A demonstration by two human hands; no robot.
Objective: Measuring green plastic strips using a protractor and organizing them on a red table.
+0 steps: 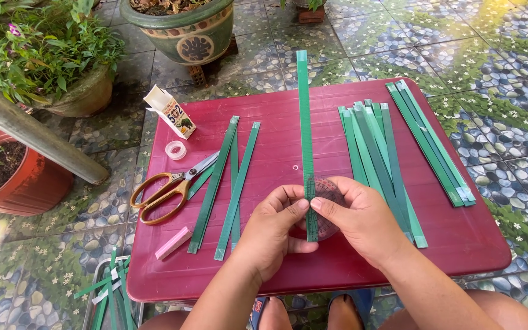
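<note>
From the head camera we're looking down on a low, dark red plastic table (313, 269), glossy with rounded corners, standing on a tiled floor (496, 55) printed with pebbles, leaves and small white flowers. Beyond the far left corner sit a glazed green ceramic pot (184, 30), a leafy plant with pink blossoms (32, 49) and a terracotta-coloured pot (13, 177), with a grey pipe (38, 137) slanting across them. On the table's left side there's a small white carton (170, 111), a clear tape roll (176, 150), scissors with golden handles (169, 190) and a pink bar-shaped eraser (173, 242), then a few loose green strips (230, 183) lying lengthwise. To the right, two neater bundles of flat green strips (377, 162) and (432, 143), smooth like plastic strapping. Centre stage: the left hand (273, 235) and right hand (362, 223) meet near the front edge, thumbs and forefingers pinched narrowly on one long green strip (304, 116) that runs straight away from the person, past the far edge of the table. Against its near end they hold a clear round protractor (328, 205), see-through with fine markings, both hands gripping strip and disc together. Below the table's left corner, a wire basket (102, 296) holds green offcuts.
</note>
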